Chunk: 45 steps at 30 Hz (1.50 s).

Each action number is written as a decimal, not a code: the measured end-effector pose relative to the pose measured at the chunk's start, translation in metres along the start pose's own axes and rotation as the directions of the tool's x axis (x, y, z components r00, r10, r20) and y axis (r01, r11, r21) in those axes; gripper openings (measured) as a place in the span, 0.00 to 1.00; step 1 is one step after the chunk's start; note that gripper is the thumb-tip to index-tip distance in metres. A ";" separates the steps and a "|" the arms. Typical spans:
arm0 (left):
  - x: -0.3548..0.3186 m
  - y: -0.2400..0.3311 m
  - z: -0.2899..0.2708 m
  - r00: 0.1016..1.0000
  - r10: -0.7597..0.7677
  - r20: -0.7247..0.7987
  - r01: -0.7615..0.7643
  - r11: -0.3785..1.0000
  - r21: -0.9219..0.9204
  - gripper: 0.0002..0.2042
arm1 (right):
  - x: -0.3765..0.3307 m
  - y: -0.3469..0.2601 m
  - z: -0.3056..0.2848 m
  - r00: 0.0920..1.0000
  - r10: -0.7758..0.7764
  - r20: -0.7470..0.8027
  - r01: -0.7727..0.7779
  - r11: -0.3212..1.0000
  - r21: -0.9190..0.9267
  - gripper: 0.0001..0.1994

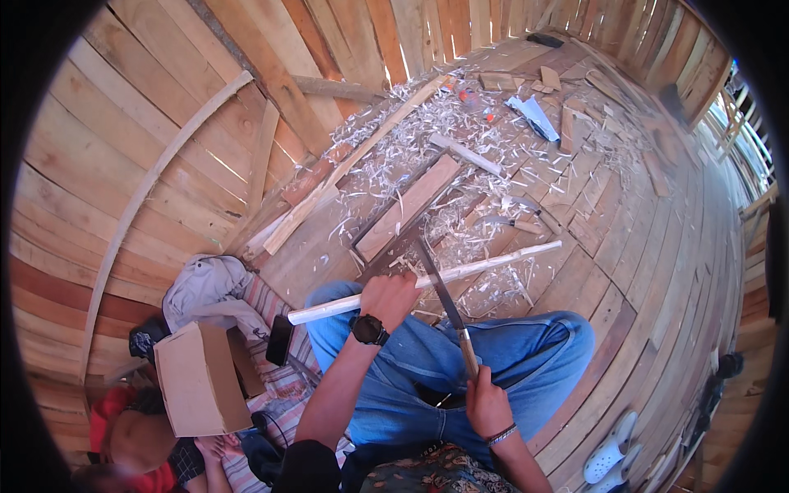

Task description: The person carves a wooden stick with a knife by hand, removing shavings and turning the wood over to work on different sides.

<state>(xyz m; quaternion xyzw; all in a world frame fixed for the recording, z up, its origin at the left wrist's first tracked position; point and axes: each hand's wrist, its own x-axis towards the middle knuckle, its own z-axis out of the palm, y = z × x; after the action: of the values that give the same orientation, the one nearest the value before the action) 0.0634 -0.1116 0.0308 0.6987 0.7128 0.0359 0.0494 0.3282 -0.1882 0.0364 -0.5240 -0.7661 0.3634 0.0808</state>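
Beside the cardboard box (197,382), I see another person (136,435) edge-cropped and blurred. Right of it, the left hand (390,298) hides part of the stick (493,263).

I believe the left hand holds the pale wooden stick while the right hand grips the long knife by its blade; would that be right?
Almost: the head view shows the right hand gripping the long knife by its wooden handle, not its blade. The left hand does hold the pale wooden stick.

1 pale stick (485,264) — slanting from near left to far right, crossed midway by 1 dark-bladed, brown-handled knife (446,301).
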 end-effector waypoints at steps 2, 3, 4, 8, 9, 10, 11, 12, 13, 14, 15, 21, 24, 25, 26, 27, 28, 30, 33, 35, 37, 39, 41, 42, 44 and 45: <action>0.001 -0.001 0.000 1.000 -0.009 0.015 0.009 1.000 -0.003 0.14 | 0.000 -0.004 -0.002 1.000 -0.002 0.005 0.003 1.000 -0.027 0.11; 0.000 -0.002 0.000 1.000 -0.005 0.008 0.005 1.000 -0.002 0.14 | 0.000 -0.006 -0.003 1.000 -0.005 0.006 0.005 0.999 -0.040 0.12; 0.000 -0.002 0.000 1.000 -0.001 0.002 0.001 1.000 -0.001 0.14 | 0.000 -0.006 -0.004 1.000 -0.006 0.003 0.006 0.999 -0.032 0.12; 0.000 -0.002 -0.001 1.000 -0.007 0.015 0.007 1.000 -0.009 0.14 | -0.001 -0.006 -0.003 1.000 -0.012 -0.009 0.012 1.000 -0.029 0.14; 0.000 -0.002 0.000 1.000 -0.005 0.022 0.006 1.000 -0.006 0.14 | -0.001 -0.005 -0.003 1.000 -0.015 -0.012 0.015 0.999 -0.037 0.14; 0.000 -0.002 0.001 1.000 -0.004 0.028 0.004 1.000 -0.004 0.14 | -0.003 -0.006 -0.003 1.000 -0.015 -0.022 0.014 0.999 -0.036 0.14; 0.000 -0.002 0.001 0.999 -0.003 0.034 0.003 1.000 0.000 0.14 | -0.004 -0.006 -0.003 0.999 -0.015 -0.032 0.014 0.999 -0.035 0.14; 0.001 -0.002 0.001 1.000 -0.002 0.030 0.003 1.000 -0.001 0.14 | -0.005 -0.007 -0.004 0.999 -0.015 -0.043 0.014 0.999 -0.033 0.14; 0.001 -0.002 0.000 1.000 -0.002 0.027 0.002 1.000 -0.003 0.14 | -0.005 -0.008 -0.005 0.999 -0.015 -0.040 0.013 0.999 -0.036 0.13; 0.001 -0.001 -0.001 1.000 0.000 0.023 0.000 1.000 -0.004 0.14 | -0.005 -0.008 -0.006 0.999 -0.013 -0.038 0.011 0.999 -0.039 0.13; 0.001 -0.001 -0.001 1.000 -0.001 0.029 0.002 1.000 -0.004 0.14 | -0.006 -0.009 -0.007 0.999 -0.011 -0.035 0.010 0.999 -0.041 0.13; 0.001 -0.003 0.000 1.000 0.006 0.011 -0.005 1.000 -0.013 0.13 | -0.008 -0.007 -0.003 1.000 0.022 0.000 -0.022 0.998 -0.062 0.11; 0.002 -0.003 0.001 1.000 0.003 0.015 -0.002 1.000 -0.013 0.13 | -0.011 -0.009 -0.004 1.000 0.027 0.005 -0.027 0.998 -0.052 0.11; 0.002 -0.003 0.000 1.000 -0.002 0.017 0.002 1.000 -0.013 0.13 | -0.011 -0.010 -0.005 1.000 0.025 0.002 -0.024 0.999 -0.049 0.11; 0.002 -0.003 0.000 1.000 -0.006 0.020 0.007 1.000 -0.013 0.13 | -0.011 -0.010 -0.005 1.000 0.022 0.001 -0.022 0.999 -0.044 0.11; 0.002 -0.003 0.000 1.000 -0.008 0.021 0.008 1.000 -0.012 0.13 | -0.011 -0.011 -0.005 1.000 0.020 0.000 -0.020 0.999 -0.040 0.11; 0.002 -0.003 0.000 1.000 -0.009 0.023 0.010 1.000 -0.010 0.13 | -0.011 -0.011 -0.005 1.000 0.023 0.004 -0.023 0.999 -0.036 0.11; 0.002 -0.003 0.000 1.000 -0.009 0.017 0.009 1.000 -0.015 0.13 | -0.011 -0.011 -0.005 0.999 0.030 0.012 -0.029 0.999 -0.030 0.12; 0.001 -0.004 0.002 1.000 -0.006 0.007 0.006 1.000 -0.025 0.13 | -0.011 -0.008 -0.002 1.000 0.026 0.003 -0.026 0.999 -0.023 0.13; 0.001 -0.004 0.002 1.000 -0.009 0.012 0.009 1.000 -0.020 0.13 | -0.006 -0.008 -0.001 1.000 0.018 -0.011 -0.018 1.000 -0.010 0.13; 0.002 -0.003 0.002 1.000 -0.014 0.026 0.015 0.999 -0.028 0.13 | -0.004 -0.007 -0.001 1.000 0.011 -0.028 -0.011 1.000 0.002 0.13; 0.001 -0.004 0.000 0.999 -0.014 0.034 0.015 1.000 -0.024 0.14 | -0.003 -0.007 0.000 0.999 -0.001 -0.042 0.002 1.000 0.020 0.13; 0.002 -0.003 0.000 1.000 -0.004 0.031 0.004 1.000 -0.016 0.14 | -0.004 -0.008 -0.003 1.000 0.015 -0.010 -0.014 0.999 0.031 0.14; 0.002 -0.003 0.000 1.000 -0.009 0.029 0.009 1.000 -0.022 0.14 | -0.004 -0.008 -0.005 1.000 0.023 0.005 -0.023 0.999 0.035 0.14; 0.001 -0.003 0.000 1.000 -0.019 0.024 0.020 0.999 -0.034 0.13 | -0.004 -0.008 -0.004 1.000 0.022 0.005 -0.022 0.999 0.033 0.13; 0.001 -0.003 0.000 1.000 -0.020 0.025 0.021 0.999 -0.040 0.13 | -0.005 -0.008 -0.004 1.000 0.022 0.005 -0.022 0.999 0.032 0.13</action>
<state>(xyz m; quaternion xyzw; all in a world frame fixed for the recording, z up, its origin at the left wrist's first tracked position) 0.0607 -0.1102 0.0301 0.6908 0.7182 0.0414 0.0726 0.3260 -0.1917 0.0460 -0.5300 -0.7546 0.3778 0.0833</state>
